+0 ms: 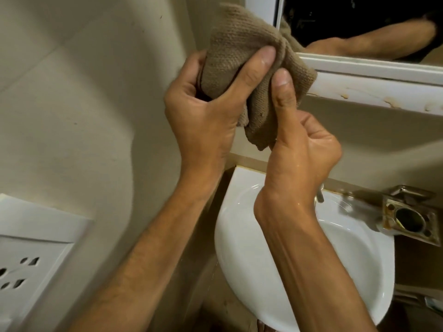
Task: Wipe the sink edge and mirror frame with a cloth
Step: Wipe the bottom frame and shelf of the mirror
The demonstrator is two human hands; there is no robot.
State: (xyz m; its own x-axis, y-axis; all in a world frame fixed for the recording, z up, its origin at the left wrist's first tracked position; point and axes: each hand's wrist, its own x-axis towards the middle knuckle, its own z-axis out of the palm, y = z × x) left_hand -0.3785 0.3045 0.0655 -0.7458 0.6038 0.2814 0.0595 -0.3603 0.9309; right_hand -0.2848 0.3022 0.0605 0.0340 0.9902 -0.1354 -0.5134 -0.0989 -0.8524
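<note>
Gripping a brown cloth (242, 46) above the white sink (230, 212), both hands' fingers (263, 56) curled.

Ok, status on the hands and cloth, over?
Left hand and right hand both grip the brown cloth. Cloth held up at the mirror frame corner, above the sink. Nothing in the way.

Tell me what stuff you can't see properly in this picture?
Head view only:
- Cloth: its middle is covered by the left hand and right hand.
- Mirror frame: its corner sits behind the cloth.
- Sink: the arms cover much of it.
- Tap: mostly behind the right wrist.
- Right-hand fingers: curled out of sight.
</note>
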